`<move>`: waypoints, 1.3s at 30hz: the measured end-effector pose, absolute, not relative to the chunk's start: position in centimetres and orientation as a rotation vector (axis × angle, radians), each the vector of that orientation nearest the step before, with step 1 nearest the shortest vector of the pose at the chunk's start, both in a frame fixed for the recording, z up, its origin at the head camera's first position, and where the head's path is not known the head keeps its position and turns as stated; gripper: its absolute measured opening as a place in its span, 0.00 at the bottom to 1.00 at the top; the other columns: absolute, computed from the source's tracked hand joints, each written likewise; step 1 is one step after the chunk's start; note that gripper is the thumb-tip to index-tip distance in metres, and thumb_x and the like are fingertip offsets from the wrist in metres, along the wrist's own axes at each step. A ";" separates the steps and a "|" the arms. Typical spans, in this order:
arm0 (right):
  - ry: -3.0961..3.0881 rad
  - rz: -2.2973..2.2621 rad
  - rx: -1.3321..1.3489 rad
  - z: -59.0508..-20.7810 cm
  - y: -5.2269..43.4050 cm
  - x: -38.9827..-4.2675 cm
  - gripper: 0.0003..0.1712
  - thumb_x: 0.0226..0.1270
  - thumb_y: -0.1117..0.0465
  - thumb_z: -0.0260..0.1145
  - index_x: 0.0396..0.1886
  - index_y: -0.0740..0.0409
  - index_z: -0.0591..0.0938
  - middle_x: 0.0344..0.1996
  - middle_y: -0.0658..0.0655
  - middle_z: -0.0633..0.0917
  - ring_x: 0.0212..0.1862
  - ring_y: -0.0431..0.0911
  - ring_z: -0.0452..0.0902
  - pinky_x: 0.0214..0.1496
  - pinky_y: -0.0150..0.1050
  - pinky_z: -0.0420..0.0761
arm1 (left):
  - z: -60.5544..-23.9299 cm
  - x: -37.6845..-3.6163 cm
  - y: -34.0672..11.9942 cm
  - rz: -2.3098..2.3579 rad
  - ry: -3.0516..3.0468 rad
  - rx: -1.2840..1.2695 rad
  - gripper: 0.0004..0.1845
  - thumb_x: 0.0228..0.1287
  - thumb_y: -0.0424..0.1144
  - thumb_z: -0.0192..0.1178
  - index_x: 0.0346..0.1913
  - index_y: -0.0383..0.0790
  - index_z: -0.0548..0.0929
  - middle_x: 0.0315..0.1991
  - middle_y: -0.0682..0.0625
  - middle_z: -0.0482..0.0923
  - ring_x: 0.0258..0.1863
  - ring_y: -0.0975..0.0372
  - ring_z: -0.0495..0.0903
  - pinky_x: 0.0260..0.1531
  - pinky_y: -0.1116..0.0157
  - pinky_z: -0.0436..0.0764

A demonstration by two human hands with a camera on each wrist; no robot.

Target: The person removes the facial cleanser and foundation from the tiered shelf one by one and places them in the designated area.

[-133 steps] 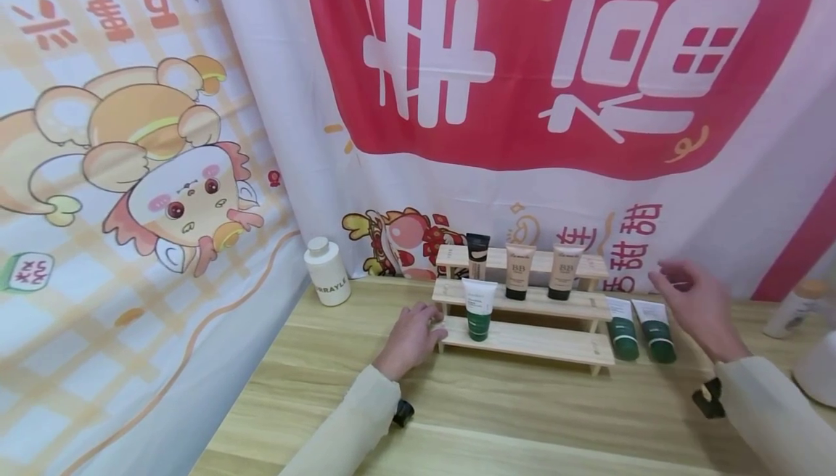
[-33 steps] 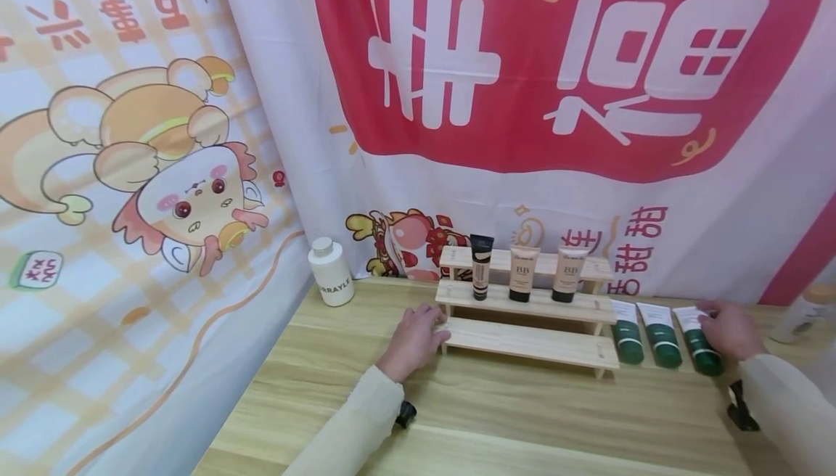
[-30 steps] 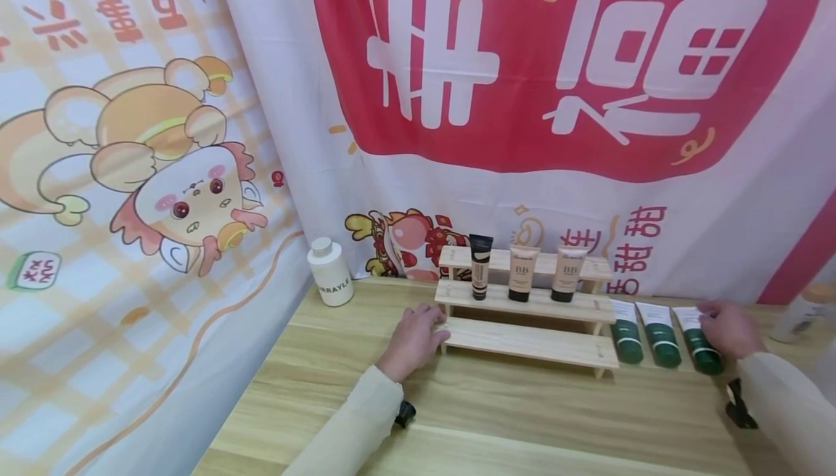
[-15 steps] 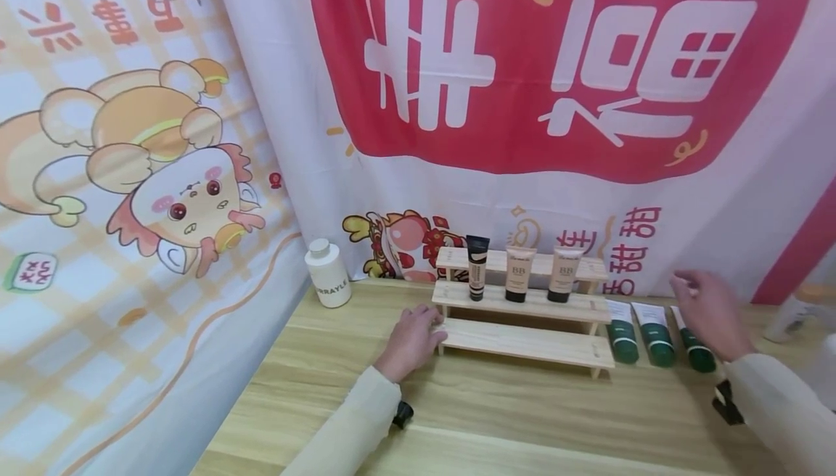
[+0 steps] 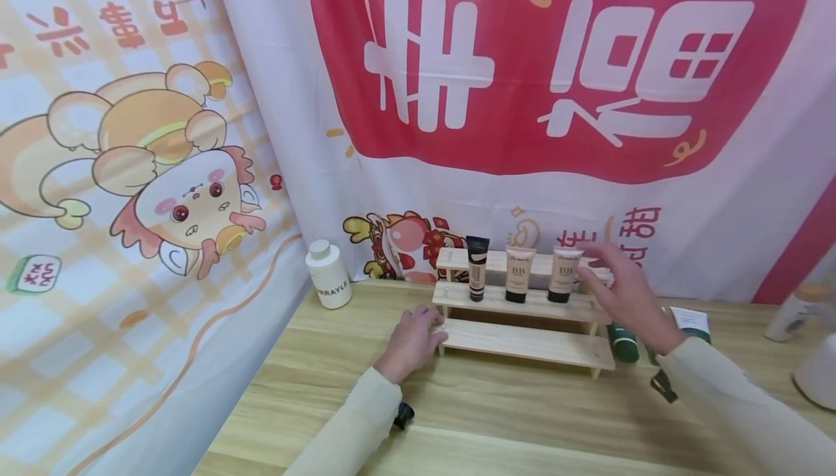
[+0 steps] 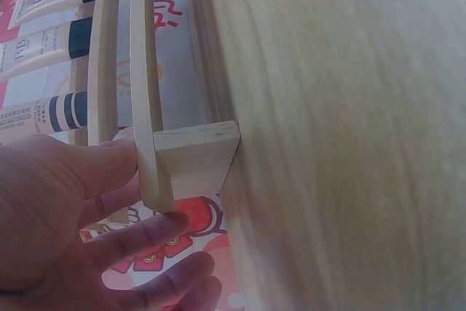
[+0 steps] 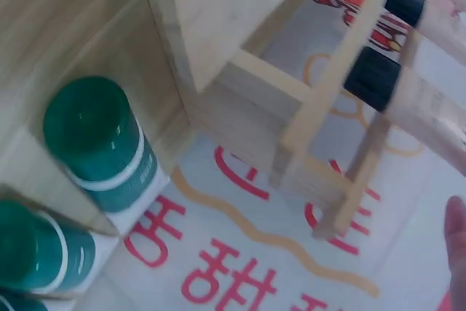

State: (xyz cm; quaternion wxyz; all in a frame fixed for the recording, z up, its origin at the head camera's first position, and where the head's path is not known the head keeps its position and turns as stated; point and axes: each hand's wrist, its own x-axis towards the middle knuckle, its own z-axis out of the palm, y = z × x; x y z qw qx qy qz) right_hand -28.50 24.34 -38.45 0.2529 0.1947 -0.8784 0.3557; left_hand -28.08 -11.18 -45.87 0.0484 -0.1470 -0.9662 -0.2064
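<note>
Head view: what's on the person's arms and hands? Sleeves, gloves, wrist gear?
Both arms wear long, loose cream sleeves that end at the wrists. The left hand and right hand are bare, with no gloves; no rings show. A small black device sits under the left wrist, and a black strap or mount under the right.

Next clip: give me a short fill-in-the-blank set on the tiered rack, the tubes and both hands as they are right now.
1. The left hand rests against the ____ end of the wooden tiered rack.
2. On the rack's middle step stand ____ tubes: a black-capped tube and two beige BB tubes.
3. The rack's lowest step holds ____ tubes.
4. The right hand, open and holding nothing, is raised near the rightmost beige tube, in front of the ____-capped tubes on the table.

Missing words: left; three; no; green
</note>
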 end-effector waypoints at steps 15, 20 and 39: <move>-2.237 0.848 0.551 -39.4 23.8 -27.7 0.19 0.59 0.67 0.68 0.50 0.52 0.79 0.42 0.46 0.81 0.40 0.39 0.74 0.37 0.25 0.73 | -46.1 -28.1 -10.6 -0.625 -2.929 -0.479 0.14 0.62 0.48 0.62 0.46 0.46 0.81 0.48 0.50 0.75 0.42 0.56 0.70 0.40 0.60 0.73; -2.225 0.815 0.559 -38.9 24.8 -25.8 0.21 0.57 0.69 0.70 0.51 0.53 0.80 0.42 0.46 0.81 0.39 0.38 0.73 0.38 0.21 0.71 | -46.0 -28.1 -10.8 -0.627 -2.932 -0.487 0.14 0.63 0.48 0.62 0.47 0.45 0.81 0.48 0.50 0.75 0.42 0.55 0.71 0.41 0.59 0.73; -2.528 0.754 0.501 -41.6 30.9 -20.3 0.16 0.56 0.71 0.69 0.44 0.56 0.80 0.26 0.46 0.79 0.25 0.37 0.71 0.24 0.30 0.73 | -46.0 -28.3 -11.3 -0.631 -2.922 -0.484 0.13 0.63 0.48 0.61 0.47 0.45 0.80 0.47 0.49 0.75 0.41 0.55 0.70 0.40 0.59 0.72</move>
